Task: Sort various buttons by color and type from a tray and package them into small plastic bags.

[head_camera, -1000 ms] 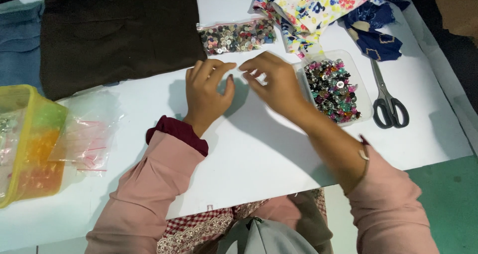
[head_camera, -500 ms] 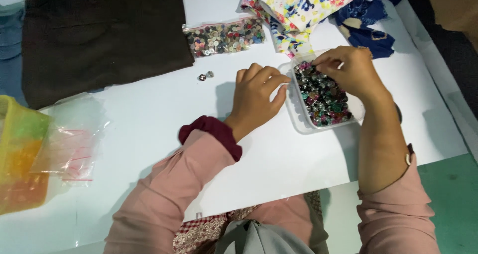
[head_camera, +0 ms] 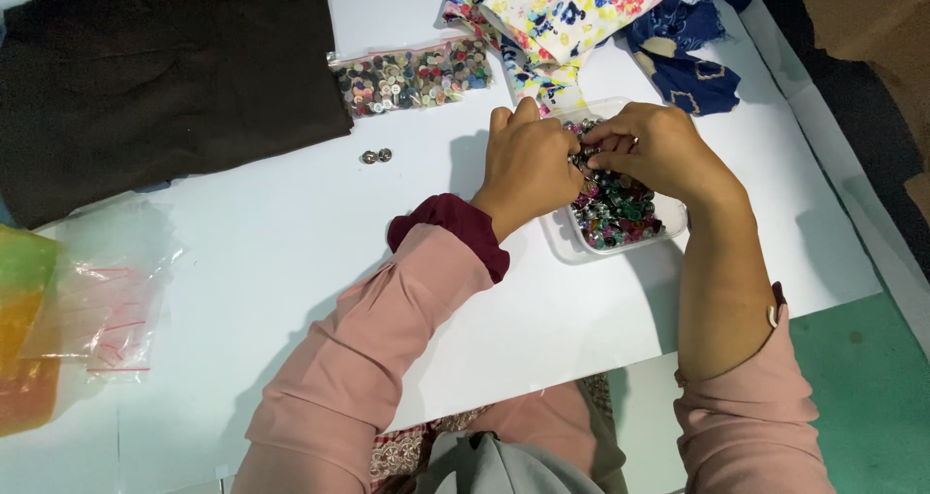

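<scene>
Both hands have closed in over the clear plastic tray of buttons (head_camera: 620, 225) since half a second ago, when the left hand rested on the white tabletop (head_camera: 291, 223) beside it. Now the left hand (head_camera: 528, 160) and right hand (head_camera: 651, 150) meet above the tray's far end, fingertips pinched together among the buttons; which piece they grasp cannot be told. That tray sits at about 2 o'clock from the person, its near rim uncovered.

At 11 o'clock of the tray lie two loose metal buttons (head_camera: 376, 155) on bare tabletop. Beyond them, at 12 o'clock, a clear bag of mixed buttons (head_camera: 412, 76) lies flat, just beside the dark brown garment (head_camera: 155, 77) at 10 o'clock. Floral and blue fabric pieces (head_camera: 601, 19) crowd the tray's far side, touching it. Empty clear bags (head_camera: 102, 300) and a yellow-green container (head_camera: 24, 329) sit at 9 o'clock, well apart. The tabletop's right edge (head_camera: 852, 252) runs near the right forearm; open white surface lies between tray and garment.
</scene>
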